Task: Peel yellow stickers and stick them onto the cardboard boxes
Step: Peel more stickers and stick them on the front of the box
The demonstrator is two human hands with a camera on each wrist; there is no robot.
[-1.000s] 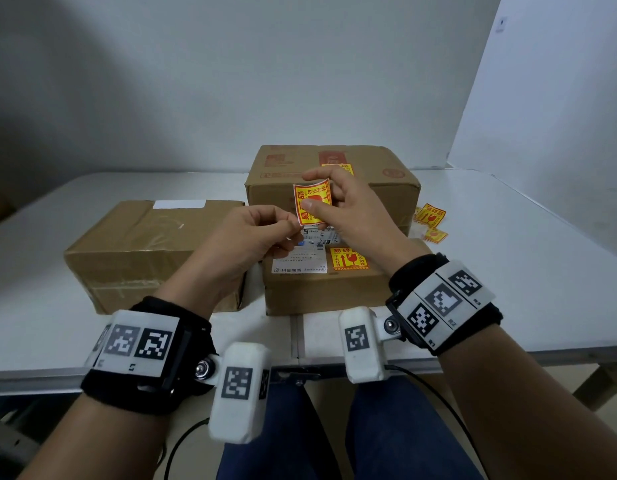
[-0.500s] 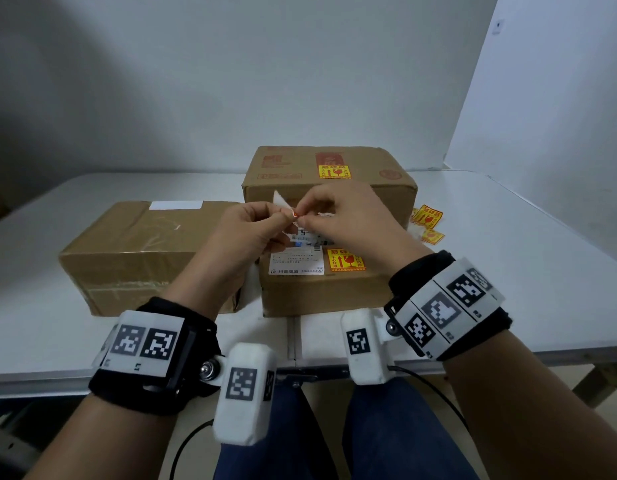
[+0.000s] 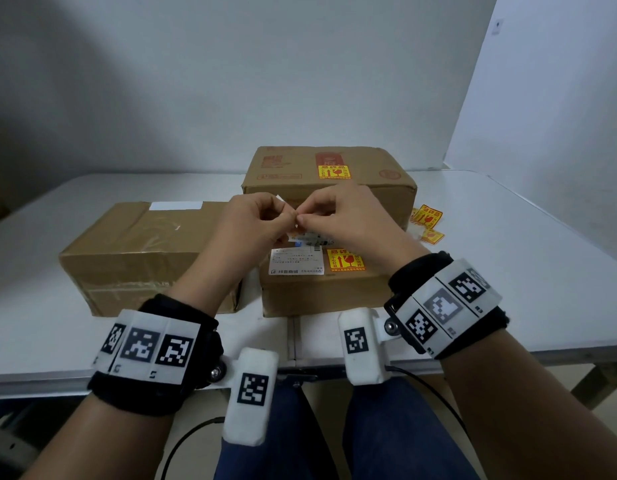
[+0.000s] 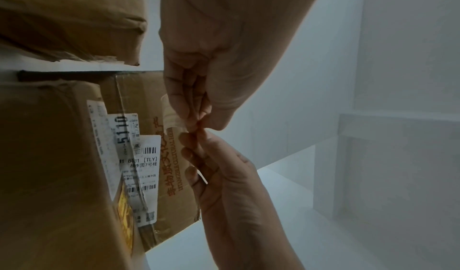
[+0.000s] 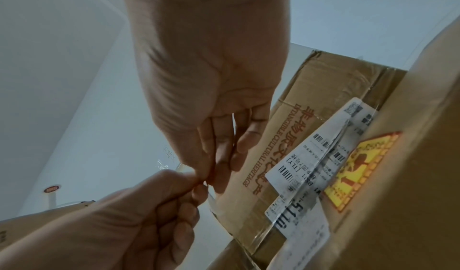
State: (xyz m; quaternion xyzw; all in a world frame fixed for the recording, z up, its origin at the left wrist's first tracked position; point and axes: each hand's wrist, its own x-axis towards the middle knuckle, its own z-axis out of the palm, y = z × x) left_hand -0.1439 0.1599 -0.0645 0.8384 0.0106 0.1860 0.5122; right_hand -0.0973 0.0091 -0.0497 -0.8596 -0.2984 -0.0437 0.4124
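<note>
Hands meet above front box [image 3: 320, 292]. Left hand [image 3: 255, 220] and right hand [image 3: 348, 216] both pinch small sticker [image 3: 282, 199] between fingertips; only pale corner shows, perhaps its backing. Loose yellow stickers [image 3: 427, 216] lie on table [image 3: 507, 254], right of boxes.

You sit in a plain packing room: white folding table [image 3: 507, 258], bare grey walls [image 3: 230, 81], labelled cardboard parcels [image 3: 327, 168], loose yellow fragile stickers [image 3: 427, 216].
</note>
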